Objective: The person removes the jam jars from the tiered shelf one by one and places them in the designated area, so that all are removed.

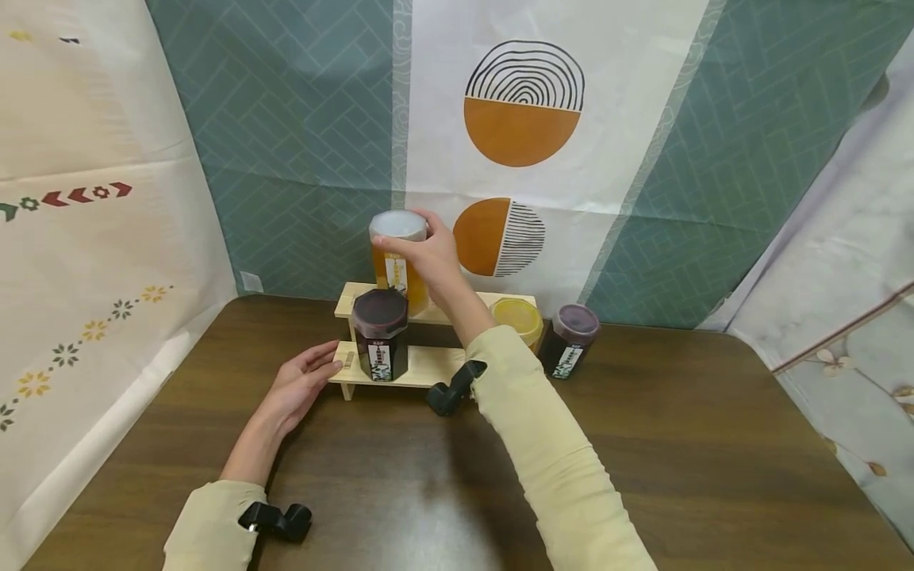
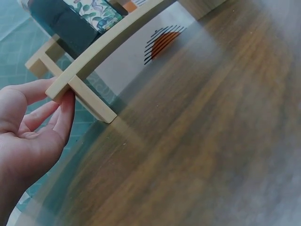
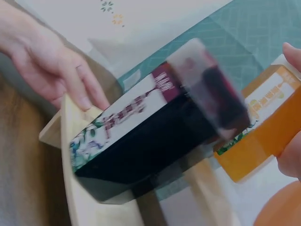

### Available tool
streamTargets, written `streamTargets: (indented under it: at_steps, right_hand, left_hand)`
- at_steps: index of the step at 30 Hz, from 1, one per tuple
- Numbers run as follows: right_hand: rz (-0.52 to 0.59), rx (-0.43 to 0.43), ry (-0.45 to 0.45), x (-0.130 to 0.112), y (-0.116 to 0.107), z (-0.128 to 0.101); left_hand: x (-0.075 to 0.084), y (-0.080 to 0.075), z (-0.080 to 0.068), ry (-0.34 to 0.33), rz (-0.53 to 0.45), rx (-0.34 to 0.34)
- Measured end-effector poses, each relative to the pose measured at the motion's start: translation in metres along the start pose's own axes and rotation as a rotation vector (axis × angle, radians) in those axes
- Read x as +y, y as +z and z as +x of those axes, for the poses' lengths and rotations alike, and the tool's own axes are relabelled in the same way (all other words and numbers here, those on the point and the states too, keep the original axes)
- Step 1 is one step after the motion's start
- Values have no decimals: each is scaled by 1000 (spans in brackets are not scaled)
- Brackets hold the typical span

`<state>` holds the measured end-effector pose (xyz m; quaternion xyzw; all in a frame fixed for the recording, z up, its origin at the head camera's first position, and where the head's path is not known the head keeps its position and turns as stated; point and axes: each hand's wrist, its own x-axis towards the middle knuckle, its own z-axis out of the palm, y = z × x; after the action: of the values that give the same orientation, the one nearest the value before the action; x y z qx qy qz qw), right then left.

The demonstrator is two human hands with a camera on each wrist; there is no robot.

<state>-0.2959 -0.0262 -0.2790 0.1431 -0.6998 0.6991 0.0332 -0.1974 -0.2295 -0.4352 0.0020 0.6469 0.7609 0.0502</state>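
Observation:
A two-tier wooden rack [image 1: 435, 366] stands on the table. My left hand [image 1: 303, 382] grips the left end of its lower tier, thumb on top and fingers below in the left wrist view. With my right hand [image 1: 437, 255] I hold an orange bottle [image 3: 263, 120] with a whitish lid, near its top, at the left of the upper tier. Whether its base touches the wood I cannot tell. A dark purple bottle [image 1: 380, 337] with a white label sits upright on the lower tier, near the left hand.
A yellow-lidded container [image 1: 517, 319] is at the rack's right end, partly hidden by my right sleeve. Beside it, a dark bottle with a purple lid [image 1: 571, 341] stands on the brown table [image 1: 678, 428]. A patterned cloth [image 1: 307, 159] hangs behind the rack.

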Motion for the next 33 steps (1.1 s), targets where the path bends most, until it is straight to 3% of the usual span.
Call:
streamTargets:
  at_steps: [9, 17, 33]
  right_hand:
    - [-69, -11, -2, -35, -25, 1]
    - [12, -11, 21, -52, -65, -3]
    - [142, 66, -49, -50, -168, -24]
  left_hand:
    - [-2, -2, -1, -7, 5, 12]
    - [-3, 1, 3, -22, -6, 7]
    - [-3, 3, 6, 0, -17, -6]
